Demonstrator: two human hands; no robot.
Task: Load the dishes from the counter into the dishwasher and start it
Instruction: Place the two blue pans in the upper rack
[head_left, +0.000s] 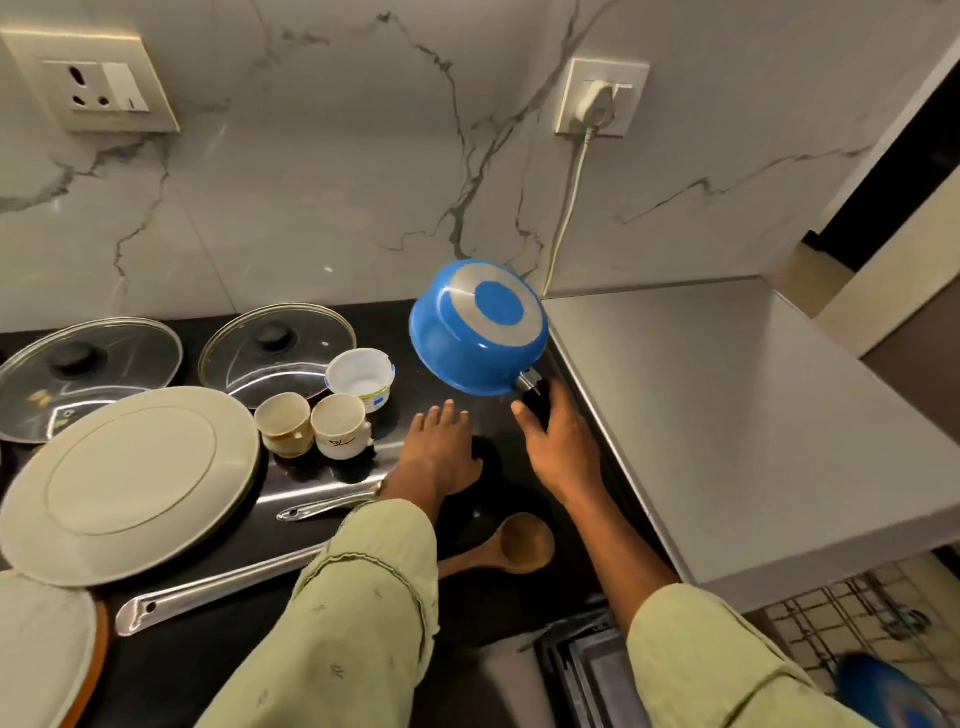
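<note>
- The pan (478, 338) hangs off its short black handle (535, 402) alone, tipped so its base faces up and outward. With the weight well out from the grip, it could twist or slip free, I judge.
- A swing towards 9 o'clock could knock the tub (361, 379) and the two cups (311, 423) just beside it.
- Carried towards the rack (841, 613) at 5 o'clock, it could clip the edge of the steel top (727, 415).
- The right hand (558, 447) has its fingers curled round the handle. The pan sits at 11 o'clock of this hand, lifted off the desk (467, 597).
- The left hand (441, 452) holds nothing, fingers straight and spread low over the desk. The pan is at 1 o'clock of it, near but apart.
</note>
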